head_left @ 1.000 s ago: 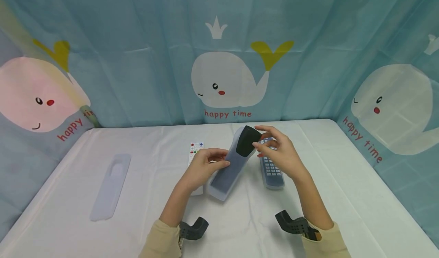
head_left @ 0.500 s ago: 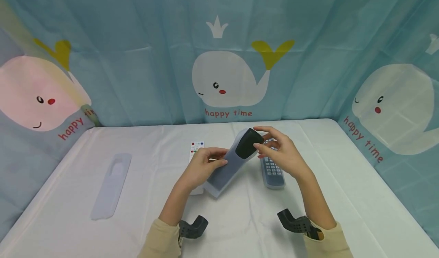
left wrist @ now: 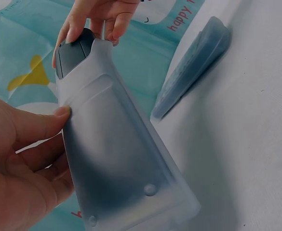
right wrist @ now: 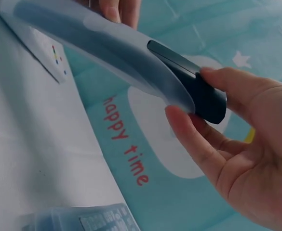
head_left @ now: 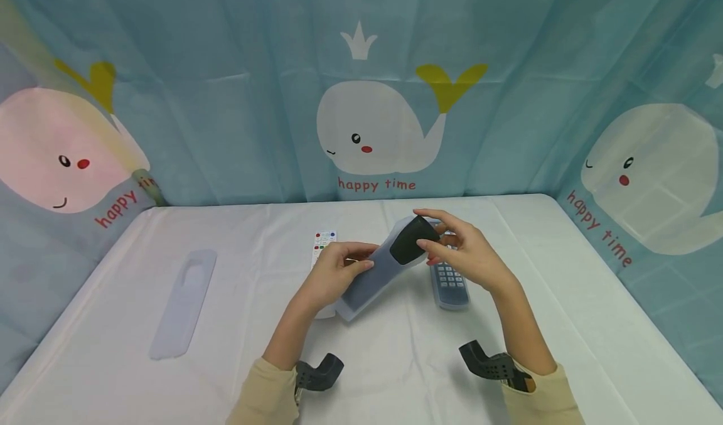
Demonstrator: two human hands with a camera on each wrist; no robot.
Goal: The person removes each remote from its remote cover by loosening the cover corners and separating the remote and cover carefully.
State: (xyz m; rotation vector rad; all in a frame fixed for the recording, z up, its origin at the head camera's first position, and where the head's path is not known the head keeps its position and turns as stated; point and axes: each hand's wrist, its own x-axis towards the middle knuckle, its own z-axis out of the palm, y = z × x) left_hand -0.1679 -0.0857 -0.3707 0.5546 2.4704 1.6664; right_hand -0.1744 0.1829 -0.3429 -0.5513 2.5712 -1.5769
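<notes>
A black remote control (head_left: 412,242) sits inside a translucent silicone remote cover (head_left: 369,282), its dark end showing through an opening. My left hand (head_left: 337,273) pinches the cover's edge near mid-length, thumb on top. At the other end, my right hand (head_left: 464,249) holds the bare black end between thumb and fingers. In the left wrist view, the cover (left wrist: 114,144) hangs slanted above the table with its dark end up. The right wrist view has the thumb of my right hand (right wrist: 261,130) on the dark remote (right wrist: 198,89) and a fingertip at the cover's lip.
A covered keypad remote (head_left: 450,293) lies behind and below my right hand. A white remote (head_left: 324,239) is partly hidden by my left hand. Farther left, a second translucent cover (head_left: 182,309) lies flat on the white tablecloth (head_left: 260,224). A whale-print curtain (head_left: 237,130) stands behind.
The covered remote has tilted flatter: its lower end swung left and up, and its dark end shifted slightly right and down. Both hands keep their hold.
</notes>
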